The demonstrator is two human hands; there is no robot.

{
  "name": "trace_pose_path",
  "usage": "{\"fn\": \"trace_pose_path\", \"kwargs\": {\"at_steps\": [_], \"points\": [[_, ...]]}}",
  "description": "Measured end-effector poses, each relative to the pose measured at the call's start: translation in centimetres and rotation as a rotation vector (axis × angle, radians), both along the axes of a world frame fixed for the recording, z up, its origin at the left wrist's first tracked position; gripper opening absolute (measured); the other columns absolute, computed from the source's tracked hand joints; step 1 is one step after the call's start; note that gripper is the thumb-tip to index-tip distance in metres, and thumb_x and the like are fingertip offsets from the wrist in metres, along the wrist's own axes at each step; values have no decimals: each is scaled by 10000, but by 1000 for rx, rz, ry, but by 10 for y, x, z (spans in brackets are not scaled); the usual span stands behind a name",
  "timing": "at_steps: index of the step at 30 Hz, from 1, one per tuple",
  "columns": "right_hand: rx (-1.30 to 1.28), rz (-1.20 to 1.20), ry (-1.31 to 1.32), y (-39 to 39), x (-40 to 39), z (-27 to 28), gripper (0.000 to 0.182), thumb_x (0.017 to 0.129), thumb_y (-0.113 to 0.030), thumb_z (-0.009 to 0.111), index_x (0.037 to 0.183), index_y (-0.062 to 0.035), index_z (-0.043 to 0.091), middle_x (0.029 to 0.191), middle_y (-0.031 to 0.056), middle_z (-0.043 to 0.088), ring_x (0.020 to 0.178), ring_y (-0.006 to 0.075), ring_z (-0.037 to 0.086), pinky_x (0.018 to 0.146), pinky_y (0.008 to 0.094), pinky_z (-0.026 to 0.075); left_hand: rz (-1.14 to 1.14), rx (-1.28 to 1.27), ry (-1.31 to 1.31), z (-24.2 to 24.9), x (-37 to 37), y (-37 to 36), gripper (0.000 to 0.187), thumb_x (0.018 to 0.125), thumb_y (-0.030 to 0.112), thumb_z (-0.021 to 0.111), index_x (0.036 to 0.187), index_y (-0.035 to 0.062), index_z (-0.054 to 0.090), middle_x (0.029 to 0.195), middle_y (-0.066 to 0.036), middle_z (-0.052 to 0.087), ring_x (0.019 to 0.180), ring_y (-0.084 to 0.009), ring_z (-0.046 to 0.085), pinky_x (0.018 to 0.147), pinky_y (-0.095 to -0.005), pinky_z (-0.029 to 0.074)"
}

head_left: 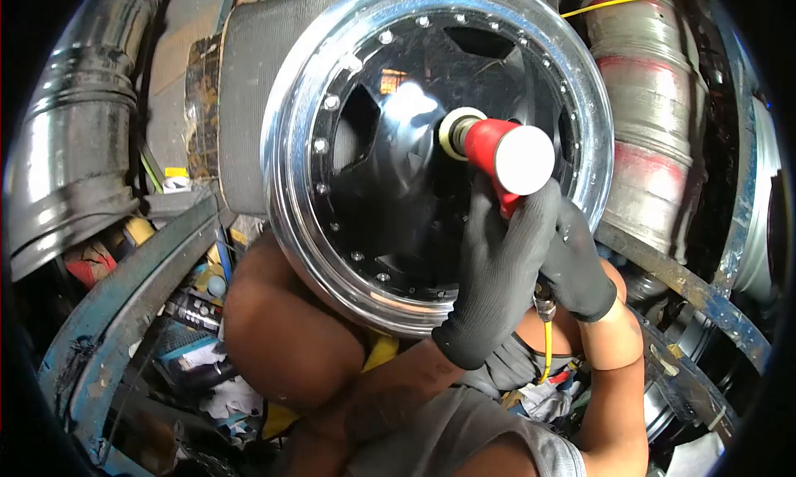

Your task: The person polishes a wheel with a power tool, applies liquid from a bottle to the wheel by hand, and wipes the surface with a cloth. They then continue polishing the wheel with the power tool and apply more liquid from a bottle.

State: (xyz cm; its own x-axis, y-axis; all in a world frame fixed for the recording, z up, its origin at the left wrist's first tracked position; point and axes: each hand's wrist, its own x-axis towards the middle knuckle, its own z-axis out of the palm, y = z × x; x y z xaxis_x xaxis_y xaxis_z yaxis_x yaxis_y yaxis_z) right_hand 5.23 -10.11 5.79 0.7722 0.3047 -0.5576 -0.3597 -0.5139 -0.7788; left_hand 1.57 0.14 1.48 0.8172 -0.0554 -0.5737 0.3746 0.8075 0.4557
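Wheel (390, 220): round, glossy black face, mirror-polished metal lip, angular cutouts; by the person's knees, face toward camera. Metal rim stack (79, 137) at left, shiny, ribbed barrels. Second rim stack (643, 104) at right, duller silver, red smears. Ribbed gray padding (253, 104) behind wheel's left side. Blue metal frame (124, 294), chipped paint. Left hand (506, 270) and right hand (580, 265), dark gray knit gloves, both closed around red power tool (489, 145), round pale end cap; exact finger placement partly hidden. Yellow hose (548, 348) below the hands. Dark cylinder (195, 311) lower left, print too small to read. Pale round pad (452, 137) on tool, against wheel center. Small shiny bolts (332, 103) ring the face.
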Motion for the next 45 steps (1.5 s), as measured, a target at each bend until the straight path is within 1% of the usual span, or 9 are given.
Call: {"fn": "trace_pose_path", "kwargs": {"at_steps": [2,25,26,32,36,39,41,43,45], "points": [[-25,24,1,0,0,-2,296,960,-213,607,1156,8,592,1018,45,616,944,90,549,829,274,467,-9,-49,-40,0,-2,4,378,1036,239,572,1332,26,471,1158,-51,547,1049,-114,548,937,-301,457],[-223,42,-26,-10,-6,-21,323,955,-230,611,1161,19,604,1053,90,657,963,141,609,834,315,501,136,51,-9,-7,-5,-6,429,981,241,667,1301,10,498,1115,-54,586,1027,-102,572,887,-283,482],[-278,268,-294,-20,-7,-32,326,948,-255,616,1134,13,616,1020,85,664,944,138,617,806,312,504,165,22,-9,-11,-5,-10,427,978,250,674,1285,7,504,1101,-50,591,1008,-99,581,876,-272,486],[-25,-37,10,-5,1,-32,314,926,-237,629,1118,11,622,1001,51,659,944,111,598,811,304,498,165,12,-10,-5,5,8,347,994,257,635,1224,19,532,1046,-28,592,929,-87,579,833,-260,485],[-21,119,163,11,10,-14,374,868,-239,659,1138,15,617,1001,36,654,935,96,576,828,299,496,228,174,143,0,-10,1,232,1019,251,523,1117,43,546,1023,-11,577,871,-62,538,784,-268,468],[-62,598,-17,12,17,-13,494,757,-183,737,1178,35,599,989,163,675,878,262,677,819,352,511,301,-45,104,-9,-44,-14,324,1057,197,407,1323,13,427,1139,-68,580,1023,-115,555,928,-295,457],[-33,640,11,6,18,-19,533,731,-169,748,1203,27,597,1017,205,664,888,336,681,811,371,514,337,-70,88,-7,-52,-16,368,1066,179,378,1382,-10,374,1189,-89,579,1085,-140,552,993,-316,437],[-44,591,-4,6,18,-15,531,733,-167,737,1211,21,601,1025,200,670,893,335,684,814,371,515,256,117,-15,-12,-43,-13,367,1065,177,381,1375,-19,379,1205,-96,575,1109,-144,543,1016,-331,423],[-153,410,42,11,20,-13,478,791,-202,664,1194,46,602,1014,162,669,903,209,658,834,342,508,211,215,-21,-14,-28,-10,315,1047,168,437,1304,-13,456,1159,-81,580,1052,-132,548,965,-310,445]]}}
